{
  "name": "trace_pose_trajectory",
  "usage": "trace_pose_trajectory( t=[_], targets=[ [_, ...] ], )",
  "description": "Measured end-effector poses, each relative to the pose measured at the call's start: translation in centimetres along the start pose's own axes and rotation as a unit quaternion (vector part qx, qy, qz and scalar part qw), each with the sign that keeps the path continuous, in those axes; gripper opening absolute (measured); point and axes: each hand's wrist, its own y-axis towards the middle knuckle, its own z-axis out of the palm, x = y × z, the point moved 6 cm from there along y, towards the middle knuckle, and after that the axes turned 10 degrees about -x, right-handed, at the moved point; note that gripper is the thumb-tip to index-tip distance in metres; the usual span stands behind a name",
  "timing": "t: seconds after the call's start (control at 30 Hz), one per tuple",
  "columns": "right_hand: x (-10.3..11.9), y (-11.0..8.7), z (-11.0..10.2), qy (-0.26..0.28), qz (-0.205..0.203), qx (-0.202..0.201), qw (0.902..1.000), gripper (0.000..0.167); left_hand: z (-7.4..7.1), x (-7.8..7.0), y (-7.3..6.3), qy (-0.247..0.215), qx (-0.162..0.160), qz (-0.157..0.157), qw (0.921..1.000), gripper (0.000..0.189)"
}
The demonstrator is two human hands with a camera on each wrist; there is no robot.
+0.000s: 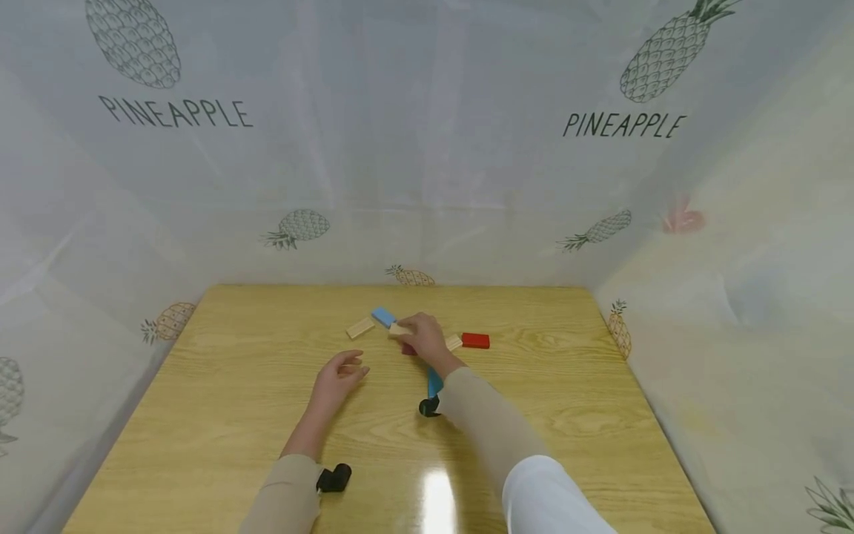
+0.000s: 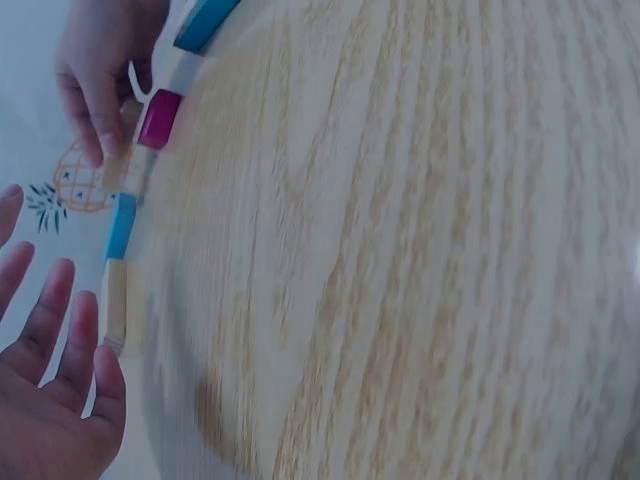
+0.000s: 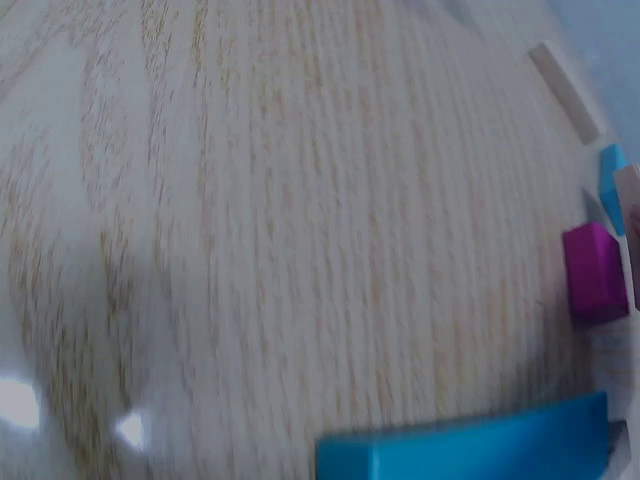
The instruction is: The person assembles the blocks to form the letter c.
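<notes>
My right hand (image 1: 427,337) pinches a plain wooden block (image 1: 398,330) at its near end, beside a light blue block (image 1: 383,317). Whether the held block touches the table cannot be told. Below the fingers sits a magenta block (image 3: 595,272), partly covered by the hand in the head view. Another blue block (image 3: 480,440) lies under the right wrist. My left hand (image 1: 338,376) hovers over the table with relaxed fingers, holding nothing. Nearest to it is a second plain wooden block (image 1: 361,328), which lies end-on to the light blue one.
Right of the right hand lie a plain wooden block (image 1: 454,343), half hidden, and a red block (image 1: 476,340). The wooden table (image 1: 233,386) ends at a pale curtain (image 1: 400,148) with pineapple prints at the back and sides.
</notes>
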Motion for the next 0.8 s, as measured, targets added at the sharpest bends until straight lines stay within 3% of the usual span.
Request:
trace_pose_trajectory(
  t=[0.4,0.8],
  targets=[
    [-1.3,-1.3,-3.2,0.061,0.015,-0.026,0.9977,0.029,2.3,-1.1,-0.2,-0.010,0.011,0.022,0.9997,0.043],
    [-2.9,-3.9,-6.4,0.073,0.007,-0.035,0.9967,0.027,4.6,-1.9,-0.5,-0.016,0.039,0.038,0.9984,0.043]
  ],
)
